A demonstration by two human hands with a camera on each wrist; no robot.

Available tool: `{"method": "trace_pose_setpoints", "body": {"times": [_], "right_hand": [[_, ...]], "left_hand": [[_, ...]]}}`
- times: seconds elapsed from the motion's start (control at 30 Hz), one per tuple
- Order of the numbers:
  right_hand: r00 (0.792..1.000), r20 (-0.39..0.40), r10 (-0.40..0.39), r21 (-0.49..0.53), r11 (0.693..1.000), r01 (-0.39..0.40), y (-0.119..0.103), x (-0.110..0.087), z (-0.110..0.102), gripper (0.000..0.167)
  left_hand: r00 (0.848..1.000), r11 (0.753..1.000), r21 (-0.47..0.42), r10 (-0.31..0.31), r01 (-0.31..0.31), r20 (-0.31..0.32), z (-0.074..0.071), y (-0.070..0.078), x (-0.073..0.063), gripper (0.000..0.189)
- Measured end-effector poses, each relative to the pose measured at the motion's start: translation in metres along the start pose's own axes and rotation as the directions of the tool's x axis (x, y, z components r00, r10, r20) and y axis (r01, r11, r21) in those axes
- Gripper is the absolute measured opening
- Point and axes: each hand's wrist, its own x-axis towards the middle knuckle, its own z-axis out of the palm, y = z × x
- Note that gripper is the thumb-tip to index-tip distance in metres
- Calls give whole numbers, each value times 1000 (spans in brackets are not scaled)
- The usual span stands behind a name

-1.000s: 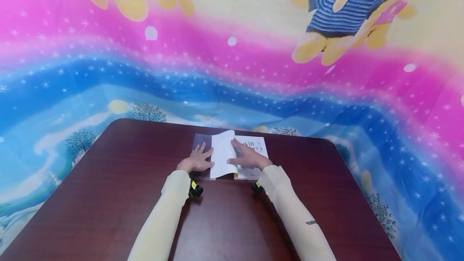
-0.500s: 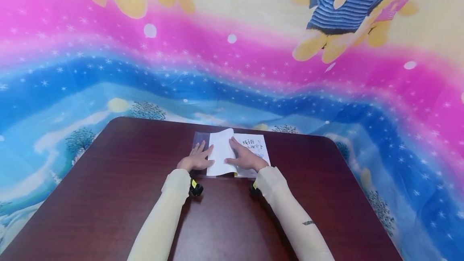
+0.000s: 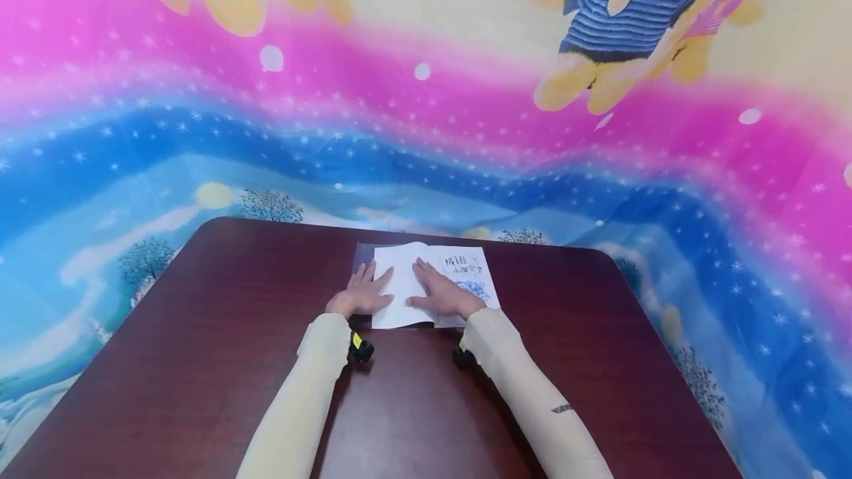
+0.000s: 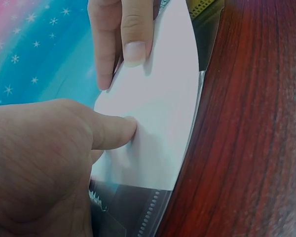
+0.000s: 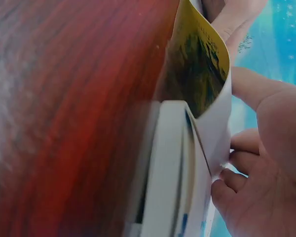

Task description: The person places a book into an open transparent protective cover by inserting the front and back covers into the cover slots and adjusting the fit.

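A book lies opened at its front, with a white printed title page (image 3: pixel 466 265) on the right. Its white cover flap (image 3: pixel 401 272) is folded over to the left, onto a clear plastic book cover (image 3: pixel 364 254). My left hand (image 3: pixel 362 294) rests spread at the flap's left edge, its thumb (image 4: pixel 116 132) on the white sheet. With fingers extended, my right hand (image 3: pixel 442 294) presses the flap near the spine. From the right wrist, the flap's yellow printed outer face (image 5: pixel 204 59) bows up beside the thick page block (image 5: pixel 167 163).
The book is near the far edge of a dark red-brown wooden table (image 3: pixel 413 405). Behind the table hangs a colourful cloth backdrop (image 3: pixel 426 131) with cartoon bears. A small black wrist camera (image 3: pixel 362 350) is strapped below the left hand.
The white flap has spread farther left and lies flatter, covering more of the plastic. My right hand has slid left with it, exposing more of the title page. My left hand stays nearly in place.
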Motion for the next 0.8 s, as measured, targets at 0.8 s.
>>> {"method": "trace_pose_setpoints", "body": {"times": [0.8], "right_hand": [[999,34,-19,75,997,16,19,-10,-11,111]], "left_hand": [[999,999,-30,-35,36,21,-3,3,-7,72]]}}
